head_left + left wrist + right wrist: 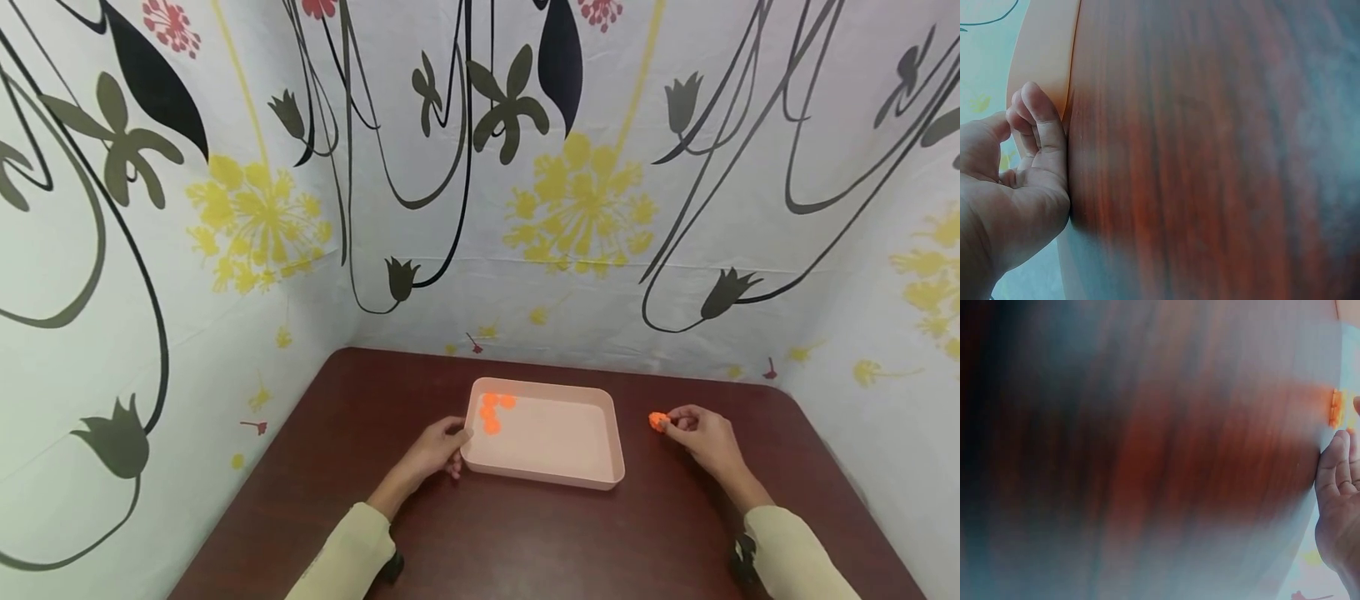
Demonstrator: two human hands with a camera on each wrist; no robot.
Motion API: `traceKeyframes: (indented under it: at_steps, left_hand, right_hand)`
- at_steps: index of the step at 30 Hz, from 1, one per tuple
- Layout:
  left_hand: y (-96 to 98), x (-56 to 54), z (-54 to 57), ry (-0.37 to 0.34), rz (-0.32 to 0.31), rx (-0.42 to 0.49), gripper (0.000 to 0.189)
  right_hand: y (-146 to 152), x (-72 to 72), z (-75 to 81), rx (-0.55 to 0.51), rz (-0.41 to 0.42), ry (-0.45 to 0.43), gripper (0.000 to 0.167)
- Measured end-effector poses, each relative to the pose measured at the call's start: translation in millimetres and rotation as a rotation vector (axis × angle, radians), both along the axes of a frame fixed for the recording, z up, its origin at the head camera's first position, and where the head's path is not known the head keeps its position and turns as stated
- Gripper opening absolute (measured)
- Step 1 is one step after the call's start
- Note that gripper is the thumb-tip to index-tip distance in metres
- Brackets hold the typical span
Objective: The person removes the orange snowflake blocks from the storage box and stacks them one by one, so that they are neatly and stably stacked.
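A shallow pale-peach tray point(555, 442) with rounded corners lies on the table. Inside its far left corner sit several small, round, bright orange pieces point(491, 412), close together. My left hand point(435, 450) holds the tray's left side, thumb at the rim and fingers low against the outer wall; in the left wrist view those fingers point(1041, 119) curl by the tray's side point(1044, 53). To the right of the tray, my right hand point(705, 437) pinches a small orange piece point(658, 421) between thumb and fingertips. In the right wrist view the piece point(1336, 409) has a ridged edge and appears close over the table.
The dark red-brown wooden table point(517, 542) has rounded far corners. White cloth point(480, 225) printed with flowers and stems hangs around its back and sides. A dark band point(742, 554) shows at my right sleeve point(795, 550).
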State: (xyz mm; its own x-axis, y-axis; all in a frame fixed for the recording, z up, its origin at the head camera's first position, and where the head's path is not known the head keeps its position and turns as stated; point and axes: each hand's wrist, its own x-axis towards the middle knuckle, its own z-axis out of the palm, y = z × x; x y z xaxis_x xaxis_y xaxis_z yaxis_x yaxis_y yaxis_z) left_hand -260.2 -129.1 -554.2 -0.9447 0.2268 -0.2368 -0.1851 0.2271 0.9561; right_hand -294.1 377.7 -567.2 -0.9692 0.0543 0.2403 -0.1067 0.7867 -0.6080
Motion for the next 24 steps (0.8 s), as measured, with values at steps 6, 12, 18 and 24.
traceKeyframes:
  at_steps: [6,12,18,24]
  left_hand:
    - [-1.1,-1.6,-2.7,0.004,0.002,0.007,0.054]
    - [-1.5,-0.5,-3.4,0.003,-0.002,-0.001,0.056]
    - [-2.0,0.1,-1.7,0.011,0.004,-0.005,0.055]
    - [-1.8,-2.4,-2.4,0.011,0.004,-0.006,0.056]
  right_hand:
    - [0,-2.7,-1.1,0.031,0.004,0.024,0.033]
    - [0,-1.3,-0.6,0.050,0.009,0.011,0.038]
    - [-14,-3.3,13.9,0.022,0.025,0.042,0.037]
    - [-40,-4.9,33.0,-0.089,0.086,0.075,0.037]
